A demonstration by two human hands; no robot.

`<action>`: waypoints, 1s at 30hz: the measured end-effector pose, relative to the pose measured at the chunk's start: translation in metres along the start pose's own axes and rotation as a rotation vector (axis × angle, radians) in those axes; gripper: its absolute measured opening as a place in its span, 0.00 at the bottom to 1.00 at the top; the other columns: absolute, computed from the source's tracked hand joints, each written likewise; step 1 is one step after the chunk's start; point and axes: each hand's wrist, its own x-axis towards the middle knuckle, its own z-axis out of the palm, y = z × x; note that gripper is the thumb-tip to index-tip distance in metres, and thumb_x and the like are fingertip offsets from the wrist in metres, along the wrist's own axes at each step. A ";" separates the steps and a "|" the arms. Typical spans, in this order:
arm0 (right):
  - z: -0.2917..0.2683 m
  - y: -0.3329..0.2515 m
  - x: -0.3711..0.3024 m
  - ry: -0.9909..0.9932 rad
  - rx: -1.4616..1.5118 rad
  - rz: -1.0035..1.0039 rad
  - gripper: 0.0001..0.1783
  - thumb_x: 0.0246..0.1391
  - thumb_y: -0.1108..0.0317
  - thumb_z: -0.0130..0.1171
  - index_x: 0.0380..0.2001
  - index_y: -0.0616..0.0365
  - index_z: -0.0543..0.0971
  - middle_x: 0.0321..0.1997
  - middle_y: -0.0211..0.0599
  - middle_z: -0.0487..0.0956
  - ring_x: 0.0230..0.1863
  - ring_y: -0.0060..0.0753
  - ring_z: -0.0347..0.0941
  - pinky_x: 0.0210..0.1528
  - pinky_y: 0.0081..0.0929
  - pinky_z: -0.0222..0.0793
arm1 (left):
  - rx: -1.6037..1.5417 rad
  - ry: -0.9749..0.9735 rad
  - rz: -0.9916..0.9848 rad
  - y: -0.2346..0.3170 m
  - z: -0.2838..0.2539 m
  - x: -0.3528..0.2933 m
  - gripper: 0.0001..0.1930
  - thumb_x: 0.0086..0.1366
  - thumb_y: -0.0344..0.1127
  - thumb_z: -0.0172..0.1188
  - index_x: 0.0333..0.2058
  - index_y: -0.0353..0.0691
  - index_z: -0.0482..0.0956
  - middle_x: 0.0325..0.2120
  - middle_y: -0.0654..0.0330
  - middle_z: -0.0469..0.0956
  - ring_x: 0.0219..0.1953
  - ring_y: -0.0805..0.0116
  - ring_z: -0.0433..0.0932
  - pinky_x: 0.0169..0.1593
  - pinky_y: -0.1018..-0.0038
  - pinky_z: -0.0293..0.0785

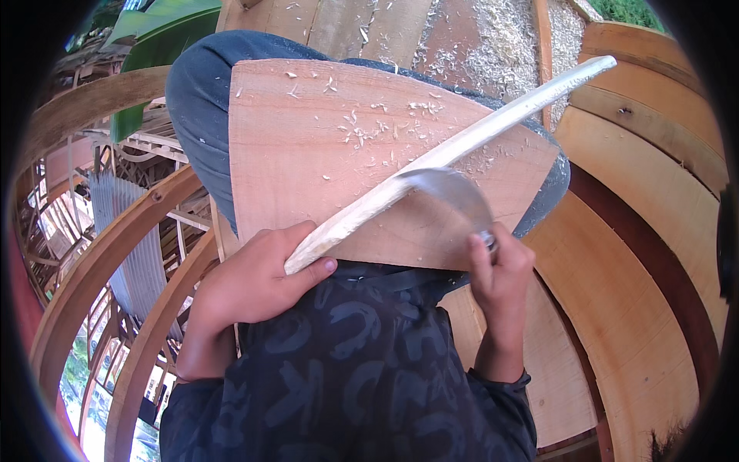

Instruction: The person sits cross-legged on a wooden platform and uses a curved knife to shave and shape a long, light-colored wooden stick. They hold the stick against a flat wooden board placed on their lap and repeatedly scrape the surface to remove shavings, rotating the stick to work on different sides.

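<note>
My left hand (265,269) is closed around the near end of a long pale wooden stick (477,135), which slants up to the far right. My right hand (502,266) grips the handle of a curved metal blade, a sickle (458,196); the blade is slightly blurred and its tip meets the stick near the middle. Under the stick, a flat reddish wooden board (300,154) lies across my lap. Small pale shavings (358,131) are scattered on the board.
Curved wooden planks (616,308) rise on the right, and curved ribs (127,239) stand on the left with corrugated sheet metal (138,246) beyond. A heap of shavings (500,46) lies ahead. A large green leaf (165,54) hangs at the upper left.
</note>
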 end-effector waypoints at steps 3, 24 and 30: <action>0.018 -0.004 -0.001 -0.017 0.049 -0.121 0.16 0.55 0.61 0.61 0.23 0.63 0.74 0.09 0.39 0.66 0.11 0.34 0.67 0.17 0.31 0.59 | -0.051 0.055 0.094 -0.007 0.005 0.000 0.16 0.64 0.42 0.58 0.37 0.31 0.73 0.23 0.44 0.75 0.29 0.46 0.75 0.36 0.62 0.68; -0.015 0.022 0.014 0.138 0.038 0.119 0.18 0.57 0.60 0.60 0.23 0.64 0.74 0.10 0.40 0.65 0.11 0.31 0.62 0.17 0.30 0.57 | -0.008 0.057 0.044 -0.003 0.005 -0.003 0.16 0.64 0.42 0.57 0.37 0.31 0.72 0.25 0.43 0.75 0.31 0.43 0.75 0.36 0.61 0.68; 0.002 0.012 0.013 0.130 0.013 0.035 0.18 0.57 0.61 0.59 0.21 0.64 0.74 0.08 0.37 0.62 0.11 0.27 0.61 0.17 0.29 0.56 | 0.040 0.061 -0.030 0.009 0.007 -0.002 0.15 0.63 0.41 0.57 0.36 0.32 0.71 0.25 0.41 0.75 0.32 0.40 0.75 0.36 0.58 0.68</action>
